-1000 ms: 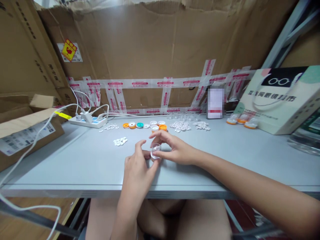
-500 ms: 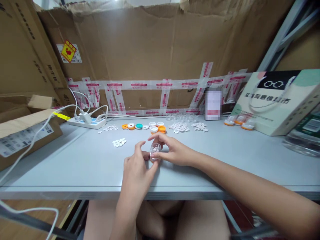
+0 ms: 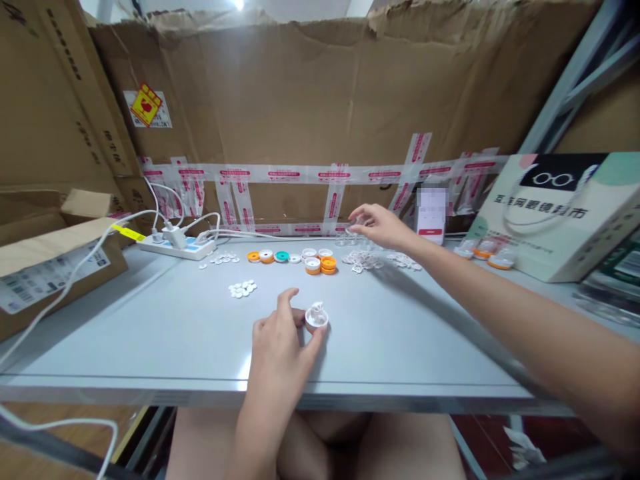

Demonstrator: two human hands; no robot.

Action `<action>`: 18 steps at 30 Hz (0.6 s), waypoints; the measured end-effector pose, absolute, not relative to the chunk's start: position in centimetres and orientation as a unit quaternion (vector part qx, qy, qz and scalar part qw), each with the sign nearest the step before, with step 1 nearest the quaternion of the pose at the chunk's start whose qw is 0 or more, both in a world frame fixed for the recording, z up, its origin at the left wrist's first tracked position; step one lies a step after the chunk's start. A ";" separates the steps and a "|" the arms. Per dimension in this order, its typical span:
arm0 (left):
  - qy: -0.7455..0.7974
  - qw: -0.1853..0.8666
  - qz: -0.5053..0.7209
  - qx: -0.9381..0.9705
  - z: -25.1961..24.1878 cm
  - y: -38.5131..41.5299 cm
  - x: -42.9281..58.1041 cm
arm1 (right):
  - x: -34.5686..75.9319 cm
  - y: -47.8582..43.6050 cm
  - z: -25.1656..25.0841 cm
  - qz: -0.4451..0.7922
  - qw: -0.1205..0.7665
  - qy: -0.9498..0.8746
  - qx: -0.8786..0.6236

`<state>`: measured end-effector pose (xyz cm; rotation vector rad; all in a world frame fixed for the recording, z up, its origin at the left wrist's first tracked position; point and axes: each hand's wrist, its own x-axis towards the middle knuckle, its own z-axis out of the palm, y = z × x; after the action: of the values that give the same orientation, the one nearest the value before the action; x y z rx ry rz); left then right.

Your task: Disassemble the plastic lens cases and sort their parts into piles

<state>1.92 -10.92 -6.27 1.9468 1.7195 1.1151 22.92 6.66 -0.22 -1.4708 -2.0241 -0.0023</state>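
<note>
toward the front edge of the tabletop [image 3: 190, 333], the left hand [image 3: 280, 337] pinches a probably light, stiff cap [image 3: 316, 329], best held by its sides; whether the right hand [image 3: 383, 227] holds anything i cannot tell.

Fairly bright, cool-white light; ceiling lamp [image 3: 239, 4] blown out at top of pic. Small glare spot nr front edge of table [image 3: 190, 340], just L of left hand [image 3: 283, 340]. Soft shadow below right forearm [image 3: 490, 313]; another beside carton [image 3: 50, 237], L edge. Dimmer under table, R side. Wide-angle stretch at sides; clear cups [image 3: 345, 238], back edge, blurry; phone [image 3: 431, 217] partly pixelated.
</note>
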 end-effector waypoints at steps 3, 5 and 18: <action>0.596 0.158 0.390 0.684 -6.3 -10.9 1.9 | 23.3 9.6 -1.6 -0.039 0.249 -0.775 -0.580; 0.594 0.157 0.388 0.687 -6.3 -10.9 1.9 | 23.0 10.6 -2.6 -0.056 0.235 -0.766 -0.595; 0.587 0.117 0.372 0.709 -6.8 -10.8 1.5 | 22.8 11.9 -4.7 -0.093 0.193 -0.739 -0.639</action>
<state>1.54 -10.82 -6.76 2.0755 1.7182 1.0888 22.78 11.93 -4.69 -1.7925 -2.0735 -0.2604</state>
